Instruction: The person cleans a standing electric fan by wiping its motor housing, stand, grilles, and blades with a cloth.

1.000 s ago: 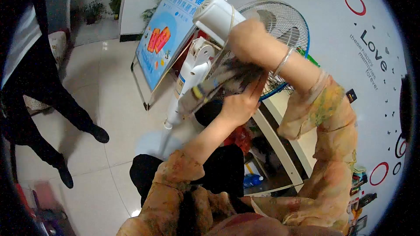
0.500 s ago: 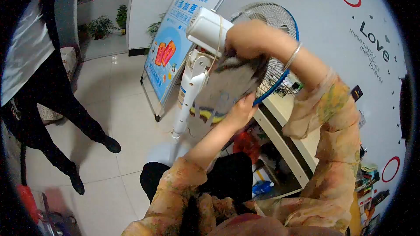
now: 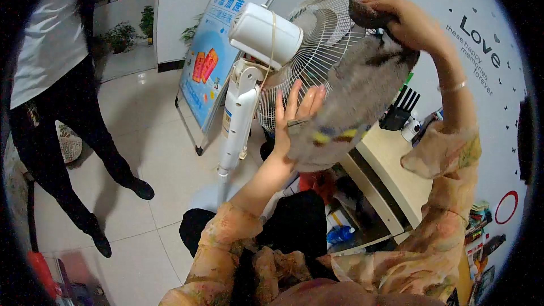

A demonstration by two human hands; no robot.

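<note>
A white standing fan with a wire cage tilts away from me on its white pole. My right hand is closed on a bunched end of a grey cloth at the cage's upper right rim. The cloth hangs down across the front of the cage, its lower part marked with yellow and dark stripes. At the lower left of the cage, my left hand has its fingers stretched out against or just before the wires. Its thumb and part of the palm are hidden by the cloth.
A blue advertising board stands behind the fan. To the right is a pale desk with a black knife-block-like holder and a small white camera. A person in black trousers stands at left. A blue bottle lies below the desk.
My right hand has moved right and up from beside the motor housing to the cage rim, drawing the cloth along. My left hand has moved left and spread its fingers at the cage.
</note>
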